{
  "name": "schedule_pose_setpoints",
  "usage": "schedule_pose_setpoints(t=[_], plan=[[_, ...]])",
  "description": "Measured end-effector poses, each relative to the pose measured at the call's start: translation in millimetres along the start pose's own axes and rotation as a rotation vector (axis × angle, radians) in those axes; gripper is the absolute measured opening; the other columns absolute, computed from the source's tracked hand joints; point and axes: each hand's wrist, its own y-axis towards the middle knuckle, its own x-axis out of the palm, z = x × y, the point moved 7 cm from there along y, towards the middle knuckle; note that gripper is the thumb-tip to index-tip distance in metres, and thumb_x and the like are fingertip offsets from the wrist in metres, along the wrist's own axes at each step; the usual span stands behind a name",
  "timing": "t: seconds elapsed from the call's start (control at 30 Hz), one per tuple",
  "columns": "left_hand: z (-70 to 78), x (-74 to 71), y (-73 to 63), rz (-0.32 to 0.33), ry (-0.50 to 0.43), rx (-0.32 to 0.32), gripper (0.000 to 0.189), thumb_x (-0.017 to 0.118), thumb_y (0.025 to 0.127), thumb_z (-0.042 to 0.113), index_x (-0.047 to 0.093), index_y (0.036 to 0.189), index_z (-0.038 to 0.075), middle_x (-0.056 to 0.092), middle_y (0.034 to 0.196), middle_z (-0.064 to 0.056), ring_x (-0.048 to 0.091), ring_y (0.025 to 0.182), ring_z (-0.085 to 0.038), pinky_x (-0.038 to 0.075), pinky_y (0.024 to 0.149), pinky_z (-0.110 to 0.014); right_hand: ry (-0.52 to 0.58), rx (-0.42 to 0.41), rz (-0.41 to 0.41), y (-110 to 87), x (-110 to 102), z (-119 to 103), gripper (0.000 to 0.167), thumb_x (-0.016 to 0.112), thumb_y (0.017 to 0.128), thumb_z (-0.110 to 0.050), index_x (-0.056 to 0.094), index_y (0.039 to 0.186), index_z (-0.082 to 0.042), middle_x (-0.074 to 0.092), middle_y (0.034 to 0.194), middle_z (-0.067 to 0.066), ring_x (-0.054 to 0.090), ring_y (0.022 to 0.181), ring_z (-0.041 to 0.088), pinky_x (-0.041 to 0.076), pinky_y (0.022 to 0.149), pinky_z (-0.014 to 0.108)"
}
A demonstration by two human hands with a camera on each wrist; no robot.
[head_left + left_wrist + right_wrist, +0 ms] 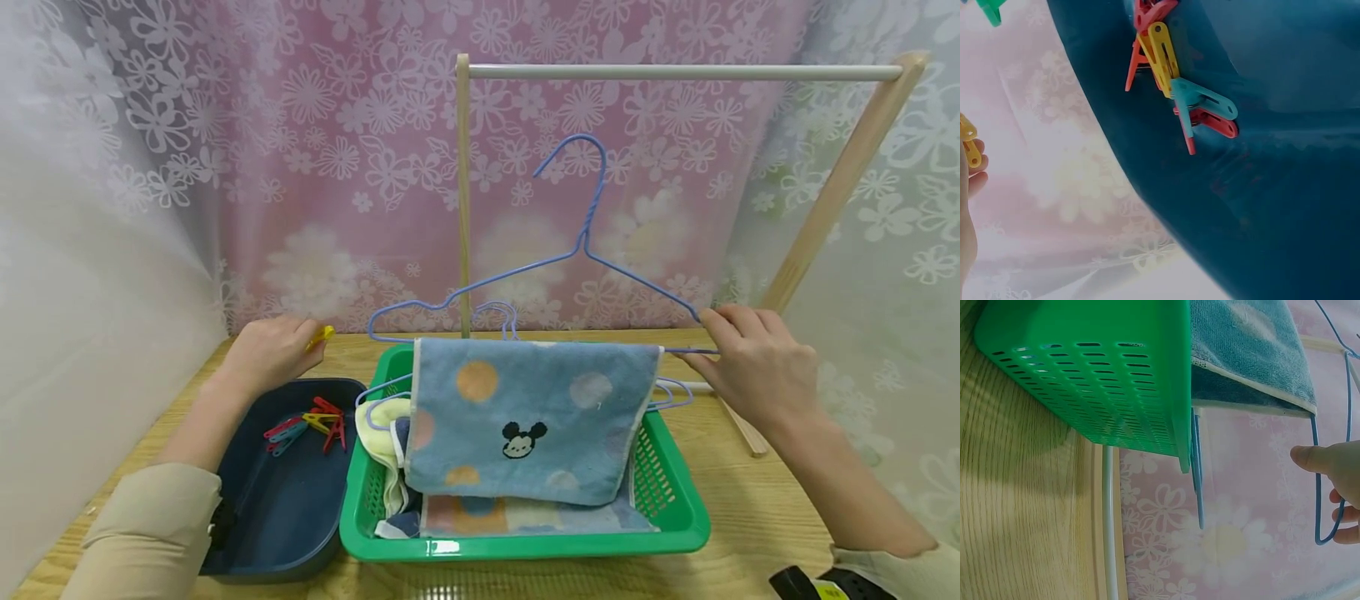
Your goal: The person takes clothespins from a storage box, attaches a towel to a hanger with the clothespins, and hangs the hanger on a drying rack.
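A blue wire hanger (525, 265) stands upright over the green basket, its hook at the top. Draped over its lower bar is a blue towel (555, 408) with coloured dots and a mouse face. My right hand (757, 358) grips the hanger's right end between thumb and fingers, as the right wrist view also shows. At the left, my left hand (273, 354) pinches a yellow clothespin (321, 337) above the far edge of the dark blue tub. Several red, yellow and blue clothespins (1160, 59) lie inside that tub.
The green basket (525, 546) holds more cloths (386, 450) and other hangers (675, 392). To its left sits the dark blue tub (285, 517). Behind and to the right stands a wooden rack (847, 175) with a pale horizontal rod (675, 73). A flowered curtain (337, 167) hangs behind.
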Motion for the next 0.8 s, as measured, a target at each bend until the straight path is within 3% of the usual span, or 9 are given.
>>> schedule_pose_setpoints(t=[0.03,0.1,0.27,0.33,0.43,0.53,0.6,0.67,0.8], plan=[[0.3,-0.3,0.8,-0.007,-0.008,-0.006,0.015,0.054,0.077,0.015,0.057,0.08,0.001,0.054,0.061,-0.008,0.048,0.044,-0.02,0.039,0.035,-0.033,-0.001,-0.001,-0.006,-0.2,0,0,0.073,0.028,0.091,-0.063,0.067,0.1,-0.002,0.063,0.092,0.02,0.057,0.079,0.044,0.038,0.035,0.054],[1.9,-0.6,2.6,-0.016,-0.028,-0.008,0.019,0.049,0.082,0.017,0.059,0.083,0.001,0.056,0.065,-0.009,0.051,0.049,-0.022,0.041,0.037,-0.034,0.003,-0.006,-0.027,-0.4,1,0,0.06,0.047,0.089,-0.057,0.066,0.101,-0.001,0.063,0.092,0.021,0.057,0.079,0.044,0.038,0.035,0.053],[6.6,0.8,6.4,-0.049,-0.068,0.007,0.033,0.038,0.093,0.024,0.062,0.093,0.001,0.058,0.073,-0.01,0.054,0.055,-0.023,0.044,0.041,-0.034,0.011,0.004,-0.052,0.4,1,0,0.061,0.046,0.088,-0.058,0.064,0.099,-0.001,0.062,0.092,0.02,0.055,0.078,0.044,0.037,0.034,0.053],[7.7,0.8,7.3,-0.056,-0.07,0.015,0.027,0.045,0.091,0.021,0.062,0.095,0.001,0.057,0.073,-0.01,0.053,0.054,-0.023,0.044,0.042,-0.033,0.013,0.009,-0.056,0.5,1,0,0.068,0.035,0.09,-0.062,0.064,0.1,-0.001,0.062,0.092,0.021,0.055,0.079,0.044,0.037,0.034,0.054],[9.2,0.1,8.8,-0.063,-0.061,0.028,0.021,0.059,0.08,0.012,0.063,0.096,0.0,0.056,0.072,-0.009,0.052,0.052,-0.022,0.043,0.042,-0.033,0.011,0.008,-0.074,0.4,2,0,0.065,0.039,0.087,-0.059,0.064,0.102,-0.001,0.062,0.094,0.021,0.055,0.08,0.044,0.038,0.035,0.054],[10.5,-1.0,10.7,-0.07,-0.056,0.035,0.021,0.063,0.078,0.012,0.062,0.095,0.0,0.056,0.071,-0.009,0.052,0.051,-0.021,0.044,0.042,-0.033,0.005,0.009,-0.078,0.7,2,0,0.068,0.035,0.089,-0.06,0.064,0.103,-0.001,0.062,0.094,0.021,0.056,0.08,0.044,0.038,0.035,0.053],[11.5,-2.5,12.6,-0.066,-0.055,0.033,0.021,0.057,0.088,0.021,0.061,0.093,0.0,0.057,0.07,-0.009,0.052,0.05,-0.02,0.044,0.042,-0.032,0.003,0.011,-0.074,0.7,2,0,0.072,0.029,0.091,-0.063,0.065,0.102,-0.001,0.062,0.093,0.021,0.056,0.079,0.044,0.038,0.035,0.053],[12.5,-4.8,14.6,-0.053,-0.056,0.027,0.035,0.044,0.096,0.031,0.059,0.088,0.001,0.057,0.068,-0.008,0.051,0.049,-0.02,0.042,0.04,-0.031,0.003,0.013,-0.072,0.8,2,0,0.074,0.026,0.091,-0.064,0.065,0.102,-0.002,0.062,0.093,0.02,0.056,0.079,0.044,0.038,0.034,0.052],[15.7,-10.1,18.8,-0.016,-0.06,0.028,0.051,0.027,0.099,0.04,0.055,0.078,0.002,0.053,0.062,-0.006,0.046,0.044,-0.017,0.037,0.036,-0.028,0.006,0.012,-0.077,0.5,2,0,0.075,0.025,0.09,-0.064,0.065,0.102,-0.002,0.062,0.093,0.02,0.056,0.078,0.043,0.038,0.035,0.052]])
